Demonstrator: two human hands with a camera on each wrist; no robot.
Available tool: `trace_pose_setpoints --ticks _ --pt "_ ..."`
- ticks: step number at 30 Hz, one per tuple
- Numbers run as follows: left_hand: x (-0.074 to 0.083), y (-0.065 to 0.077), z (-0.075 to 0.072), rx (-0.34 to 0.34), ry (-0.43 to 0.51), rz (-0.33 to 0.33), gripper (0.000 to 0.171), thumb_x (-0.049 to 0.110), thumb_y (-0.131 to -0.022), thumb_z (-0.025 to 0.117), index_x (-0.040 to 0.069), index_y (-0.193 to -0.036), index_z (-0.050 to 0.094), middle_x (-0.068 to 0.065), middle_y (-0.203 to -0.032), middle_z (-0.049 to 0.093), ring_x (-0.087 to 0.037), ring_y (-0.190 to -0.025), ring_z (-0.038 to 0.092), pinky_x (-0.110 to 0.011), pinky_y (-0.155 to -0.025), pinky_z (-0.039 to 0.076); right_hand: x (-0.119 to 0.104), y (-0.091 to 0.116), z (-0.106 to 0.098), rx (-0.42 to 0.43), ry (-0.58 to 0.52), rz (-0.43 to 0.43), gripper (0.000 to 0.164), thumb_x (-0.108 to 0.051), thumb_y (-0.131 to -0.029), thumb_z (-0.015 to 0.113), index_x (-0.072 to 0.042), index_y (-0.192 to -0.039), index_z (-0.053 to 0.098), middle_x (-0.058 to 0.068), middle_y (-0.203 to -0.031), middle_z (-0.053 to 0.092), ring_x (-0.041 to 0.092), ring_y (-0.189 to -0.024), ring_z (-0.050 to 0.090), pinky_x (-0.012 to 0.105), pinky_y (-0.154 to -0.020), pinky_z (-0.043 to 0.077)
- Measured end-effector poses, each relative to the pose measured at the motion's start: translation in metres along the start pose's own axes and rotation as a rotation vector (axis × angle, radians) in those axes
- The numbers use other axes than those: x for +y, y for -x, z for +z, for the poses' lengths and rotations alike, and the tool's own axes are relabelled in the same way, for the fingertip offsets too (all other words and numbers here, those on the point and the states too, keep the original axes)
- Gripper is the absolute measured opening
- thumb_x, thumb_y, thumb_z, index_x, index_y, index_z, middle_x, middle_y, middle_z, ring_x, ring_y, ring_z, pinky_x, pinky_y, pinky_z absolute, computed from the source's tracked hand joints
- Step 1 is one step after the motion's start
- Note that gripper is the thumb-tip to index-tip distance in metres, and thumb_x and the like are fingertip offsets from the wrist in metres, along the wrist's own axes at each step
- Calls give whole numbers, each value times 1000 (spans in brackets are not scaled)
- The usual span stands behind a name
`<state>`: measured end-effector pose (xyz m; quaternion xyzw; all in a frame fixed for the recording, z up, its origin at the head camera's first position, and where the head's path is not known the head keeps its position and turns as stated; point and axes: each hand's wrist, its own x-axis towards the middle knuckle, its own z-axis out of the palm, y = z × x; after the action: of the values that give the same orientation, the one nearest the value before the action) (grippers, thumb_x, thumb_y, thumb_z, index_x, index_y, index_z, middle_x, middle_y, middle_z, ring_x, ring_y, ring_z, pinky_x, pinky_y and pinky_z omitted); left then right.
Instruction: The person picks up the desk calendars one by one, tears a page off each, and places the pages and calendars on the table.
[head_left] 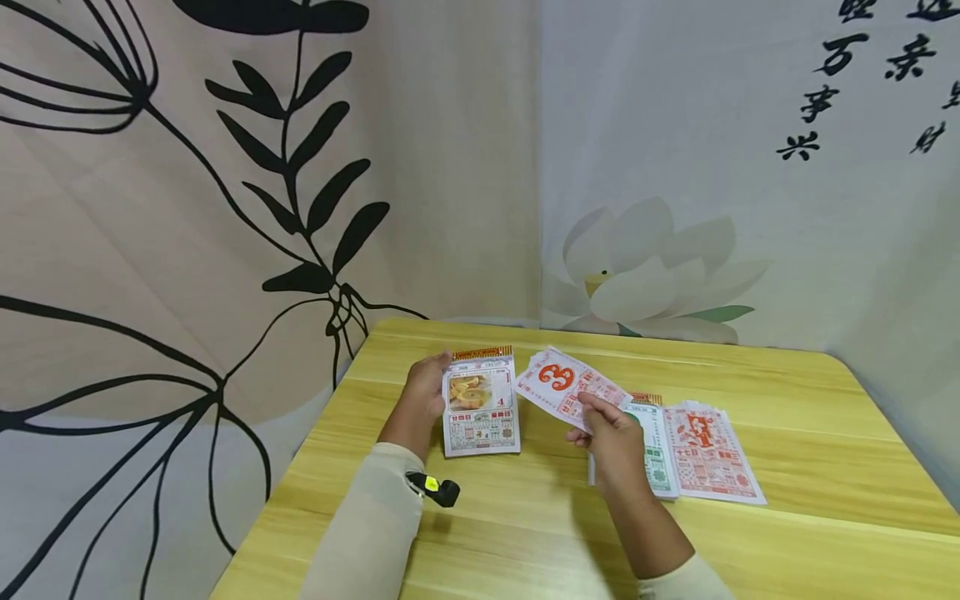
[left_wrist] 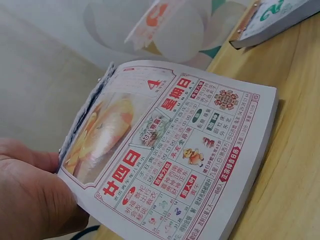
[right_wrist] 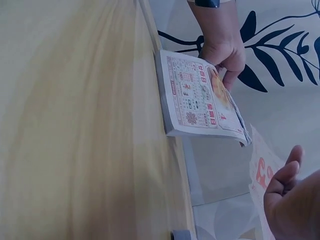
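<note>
A thick tear-off calendar [head_left: 481,408], its top page bearing a food picture and a 4, is gripped at its upper left edge by my left hand [head_left: 426,387]. In the left wrist view the thumb lies along the edge of the calendar [left_wrist: 175,150]; the fingers beneath are mostly hidden. To its right, my right hand [head_left: 617,442] pinches a loose calendar page [head_left: 558,387] with a large red 3, held above the table. Its torn edge looks layered, but I cannot tell how many sheets there are. The right wrist view shows this page [right_wrist: 262,172] apart from the calendar.
Partly behind my right forearm lies a second calendar [head_left: 658,454] with green print. Loose red-printed pages [head_left: 712,454] lie against its right side. Everything rests on a wooden table [head_left: 825,467], with a patterned cloth [head_left: 465,167] hanging behind its far edge.
</note>
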<state>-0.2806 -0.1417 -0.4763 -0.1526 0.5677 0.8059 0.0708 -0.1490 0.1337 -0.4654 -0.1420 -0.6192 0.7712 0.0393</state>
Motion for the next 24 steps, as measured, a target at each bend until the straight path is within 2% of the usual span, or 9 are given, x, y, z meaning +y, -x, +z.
trace_pose_setpoints --ticks 4,8,11,14,18,21,24 --pt "0 -1 -6 -1 -15 1 52 26 -118 50 -2 -160 42 -23 -140 58 -29 -117 67 -29 -85 64 4 1 4 5 -8 4 38 -3 -111 53 3 -146 65 18 -134 65 8 -64 68 17 -64 57" --pt "2 -2 -15 1 -49 -6 54 27 -118 50 -1 -162 41 -21 -141 59 -26 -114 68 -28 -84 64 6 2 7 22 -22 -3 38 3 -107 58 5 -144 66 7 -111 74 8 -61 68 18 -62 57" --pt "2 -1 -19 4 -71 -16 55 29 -118 50 1 -164 41 -20 -139 60 -22 -108 69 -27 -82 63 7 2 7 26 -27 -10 39 4 -105 63 6 -144 66 0 -96 75 7 -60 68 17 -61 57" --pt "1 -2 -21 3 -82 -15 55 31 -118 50 0 -162 42 -19 -132 63 -19 -101 72 -28 -80 64 7 2 8 22 -30 -20 41 5 -103 67 6 -144 65 -2 -91 75 6 -60 69 17 -61 57" --pt "-1 -2 -24 -20 -118 -7 55 32 -118 50 -3 -160 44 -16 -123 66 -17 -96 72 -27 -80 63 8 2 8 20 -12 -24 43 5 -102 69 5 -144 66 1 -95 76 6 -61 70 17 -62 58" --pt "-3 -1 -27 -37 -168 -17 57 32 -118 49 -4 -162 43 -16 -126 65 -18 -101 71 -28 -85 63 10 3 8 28 14 -16 42 4 -102 69 4 -144 66 2 -98 77 7 -63 70 18 -63 59" --pt "-5 -2 -30 -38 -207 -25 60 32 -119 48 -5 -165 38 -21 -138 64 -25 -115 70 -32 -96 62 15 4 10 22 29 1 43 2 -102 69 3 -145 66 2 -95 77 7 -64 71 19 -65 60"
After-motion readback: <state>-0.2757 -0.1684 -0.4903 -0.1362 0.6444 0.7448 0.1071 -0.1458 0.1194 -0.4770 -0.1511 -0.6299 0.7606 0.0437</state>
